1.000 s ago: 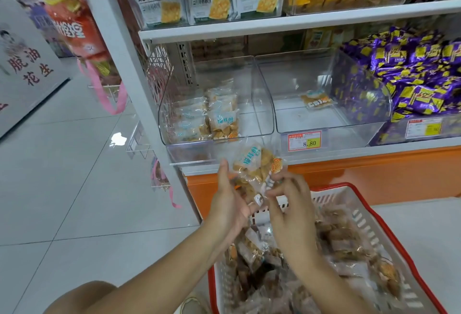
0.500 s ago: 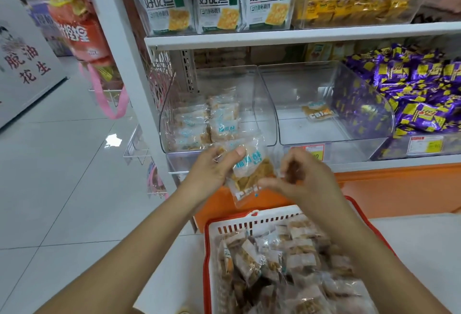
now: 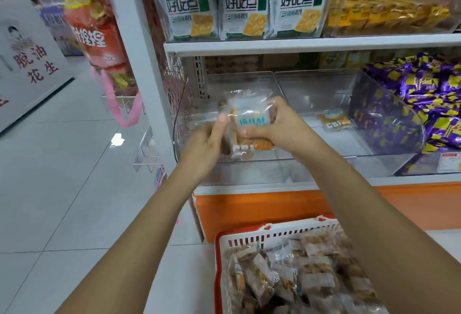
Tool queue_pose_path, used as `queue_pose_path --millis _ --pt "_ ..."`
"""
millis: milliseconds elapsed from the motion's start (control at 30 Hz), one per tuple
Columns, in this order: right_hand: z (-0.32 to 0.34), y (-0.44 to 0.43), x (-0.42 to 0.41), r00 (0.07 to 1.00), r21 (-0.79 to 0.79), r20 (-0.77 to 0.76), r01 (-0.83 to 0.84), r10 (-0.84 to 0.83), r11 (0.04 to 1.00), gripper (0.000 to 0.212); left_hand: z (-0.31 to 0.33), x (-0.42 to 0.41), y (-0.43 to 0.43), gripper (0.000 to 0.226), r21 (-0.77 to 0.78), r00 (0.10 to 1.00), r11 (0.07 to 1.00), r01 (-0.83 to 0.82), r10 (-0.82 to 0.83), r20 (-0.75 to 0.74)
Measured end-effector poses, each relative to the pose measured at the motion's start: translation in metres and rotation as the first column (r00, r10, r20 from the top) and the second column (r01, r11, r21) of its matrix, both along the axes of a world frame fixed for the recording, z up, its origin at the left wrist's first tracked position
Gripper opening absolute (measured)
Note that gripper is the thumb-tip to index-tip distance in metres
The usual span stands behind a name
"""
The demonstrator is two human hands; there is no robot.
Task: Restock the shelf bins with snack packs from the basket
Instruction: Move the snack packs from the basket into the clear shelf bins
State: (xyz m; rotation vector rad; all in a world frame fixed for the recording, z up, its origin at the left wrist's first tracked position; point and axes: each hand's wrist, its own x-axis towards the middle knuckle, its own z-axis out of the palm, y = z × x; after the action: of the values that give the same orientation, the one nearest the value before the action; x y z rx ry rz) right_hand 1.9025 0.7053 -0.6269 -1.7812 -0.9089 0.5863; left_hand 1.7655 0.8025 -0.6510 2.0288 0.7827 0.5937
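Closest to you, low on the right, is the red basket (image 3: 249,235) with its white rim. It sits on the floor (image 3: 62,176) and is full of clear snack packs (image 3: 299,276) piled on each other.

Your two arms reach up and forward from there. Your left hand (image 3: 204,146) has its fingers curled around the left side of one pack (image 3: 250,118), with the thumb pointing up along its edge. Your right hand (image 3: 282,126) grasps the right side of the same pack, thumb under it and fingers behind it. So both hands are holding it together. The pack is clear with blue letters and brown snacks inside.

You hold the pack up at the open top of the left bin (image 3: 249,166), a clear box on the low shelf. More brown snacks show just under your hands, but it is too blurry to tell if they lie in the bin.

Just beside it on the right is the middle bin (image 3: 361,144), with one lone pack (image 3: 335,120) lying flat near the back. Farther right is a heap of purple packs (image 3: 436,104).

On the shelf above stand white cracker boxes (image 3: 245,14), and next to them a bin of yellow packs (image 3: 386,12).
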Motion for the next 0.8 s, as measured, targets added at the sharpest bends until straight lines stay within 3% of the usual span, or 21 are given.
queue_pose_path --millis 67,133,233,400,567,700,800 --pt "0.000 0.011 0.009 0.999 -0.042 0.027 0.023 -0.022 0.999 0.071 -0.016 -0.004 0.024 0.035 0.314 0.987 0.946 -0.076 0.116 -0.110" --pt "-0.010 0.020 0.013 0.995 -0.075 0.094 0.030 -0.023 0.997 0.067 -0.028 -0.006 0.035 0.027 0.428 0.967 0.900 -0.077 0.173 -0.190" --pt "-0.032 0.026 0.009 0.977 -0.076 0.207 0.067 -0.050 0.995 0.057 -0.034 -0.004 0.034 0.022 0.433 0.958 0.901 -0.027 0.147 -0.246" --pt "-0.053 0.028 0.018 0.992 -0.154 0.129 0.006 0.014 0.988 0.073 -0.040 -0.002 0.033 0.024 0.426 0.971 0.904 -0.038 0.134 -0.199" --pt "-0.062 0.036 0.024 0.972 -0.305 0.227 0.009 0.064 0.952 0.071 -0.042 0.002 0.031 0.025 0.428 0.976 0.903 -0.030 0.120 -0.183" --pt "-0.057 0.040 0.029 0.932 -0.518 0.328 0.042 0.153 0.854 0.058 -0.040 0.007 0.028 0.029 0.425 0.974 0.905 -0.008 0.102 -0.201" --pt "-0.047 0.041 0.028 0.926 -0.682 0.292 0.027 0.239 0.731 0.052 -0.042 0.011 0.027 0.024 0.444 0.978 0.896 -0.009 0.100 -0.183"
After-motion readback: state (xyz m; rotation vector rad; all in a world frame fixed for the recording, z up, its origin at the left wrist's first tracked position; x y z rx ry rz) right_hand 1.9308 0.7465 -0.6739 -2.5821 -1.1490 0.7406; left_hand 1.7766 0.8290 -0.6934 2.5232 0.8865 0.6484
